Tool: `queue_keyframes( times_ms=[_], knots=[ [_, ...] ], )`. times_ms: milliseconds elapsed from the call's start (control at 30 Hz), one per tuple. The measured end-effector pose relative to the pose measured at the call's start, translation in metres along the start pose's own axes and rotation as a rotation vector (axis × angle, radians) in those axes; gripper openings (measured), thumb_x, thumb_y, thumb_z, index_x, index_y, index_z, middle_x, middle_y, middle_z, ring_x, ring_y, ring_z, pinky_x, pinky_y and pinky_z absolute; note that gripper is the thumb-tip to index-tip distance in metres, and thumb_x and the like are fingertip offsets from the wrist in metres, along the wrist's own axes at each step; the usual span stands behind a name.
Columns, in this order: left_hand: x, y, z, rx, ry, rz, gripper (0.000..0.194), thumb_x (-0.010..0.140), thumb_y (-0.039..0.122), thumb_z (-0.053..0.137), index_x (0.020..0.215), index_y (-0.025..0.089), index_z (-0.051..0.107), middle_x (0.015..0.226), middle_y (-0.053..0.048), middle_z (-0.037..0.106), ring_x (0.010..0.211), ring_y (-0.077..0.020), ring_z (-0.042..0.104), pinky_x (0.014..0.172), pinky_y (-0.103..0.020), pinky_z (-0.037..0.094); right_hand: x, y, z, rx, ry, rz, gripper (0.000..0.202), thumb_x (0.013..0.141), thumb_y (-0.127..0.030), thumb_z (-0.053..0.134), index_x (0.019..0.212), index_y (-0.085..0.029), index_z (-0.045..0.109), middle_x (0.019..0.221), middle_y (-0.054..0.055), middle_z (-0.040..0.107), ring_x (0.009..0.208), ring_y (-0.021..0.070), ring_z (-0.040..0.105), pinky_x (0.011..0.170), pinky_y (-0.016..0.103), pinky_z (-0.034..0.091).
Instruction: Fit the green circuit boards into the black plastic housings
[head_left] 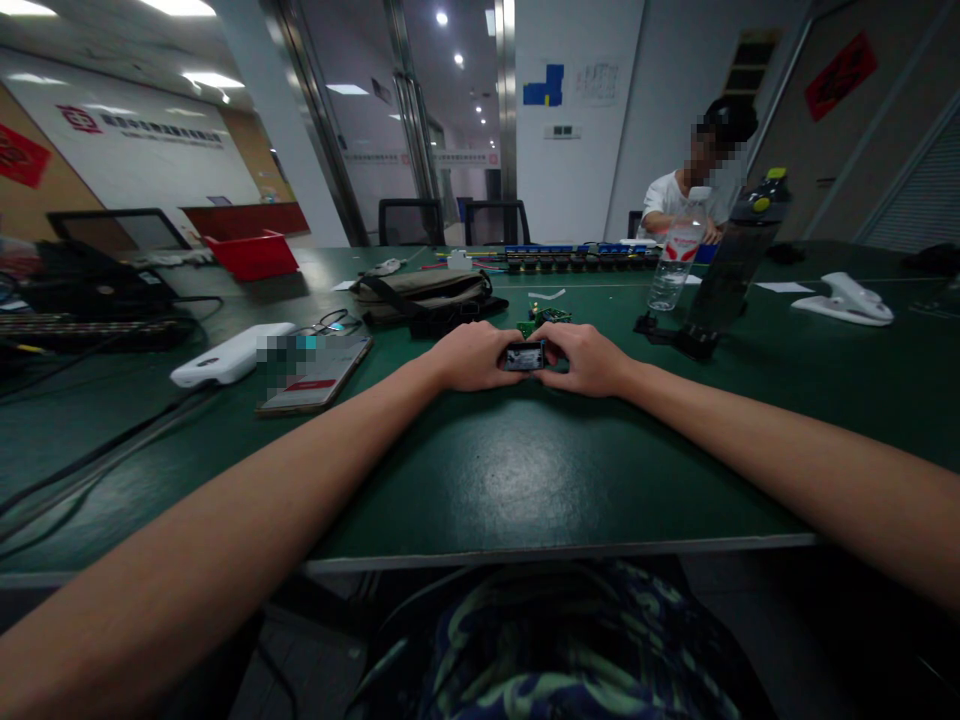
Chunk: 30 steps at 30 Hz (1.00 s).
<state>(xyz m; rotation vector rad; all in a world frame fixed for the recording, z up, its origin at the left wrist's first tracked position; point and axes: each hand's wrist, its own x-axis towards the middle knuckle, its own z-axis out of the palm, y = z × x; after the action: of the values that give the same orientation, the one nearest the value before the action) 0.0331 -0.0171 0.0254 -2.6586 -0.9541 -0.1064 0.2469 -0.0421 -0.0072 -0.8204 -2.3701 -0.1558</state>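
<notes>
My left hand (474,357) and my right hand (587,360) meet over the green table, both closed around a small black device with a screen (524,356). Its screen faces me and shows a greyish picture. The left fingers grip one end and the right thumb and fingers pinch the other; some fingertips are hidden behind it. Just beyond the hands lies a green circuit board (555,316), partly covered by my right hand. A thin pale strip (547,295) rests behind it.
On the left lie a phone (319,375), a white device (232,355) with cables and a red bin (251,256). A grey-brown bag (427,297) sits behind my left hand. To the right stand a water bottle (677,255) and a dark bottle (735,260). A person (664,195) sits opposite.
</notes>
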Motion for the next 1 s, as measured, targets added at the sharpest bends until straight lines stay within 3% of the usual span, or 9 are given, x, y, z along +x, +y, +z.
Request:
queue_keyframes(
  times_ms=[1000],
  knots=[
    [-0.0001, 0.0004, -0.0007, 0.001, 0.0, 0.001, 0.049, 0.087, 0.058, 0.047, 0.109, 0.018, 0.066, 0.089, -0.01, 0.075, 0.082, -0.0275, 0.072, 0.064, -0.03, 0.048, 0.0004, -0.0007, -0.0006, 0.011, -0.015, 0.019, 0.026, 0.077, -0.025, 0.065, 0.1, -0.016, 0.058, 0.075, 0.001, 0.058, 0.069, 0.0168, 0.054, 0.067, 0.027, 0.039]
  ],
)
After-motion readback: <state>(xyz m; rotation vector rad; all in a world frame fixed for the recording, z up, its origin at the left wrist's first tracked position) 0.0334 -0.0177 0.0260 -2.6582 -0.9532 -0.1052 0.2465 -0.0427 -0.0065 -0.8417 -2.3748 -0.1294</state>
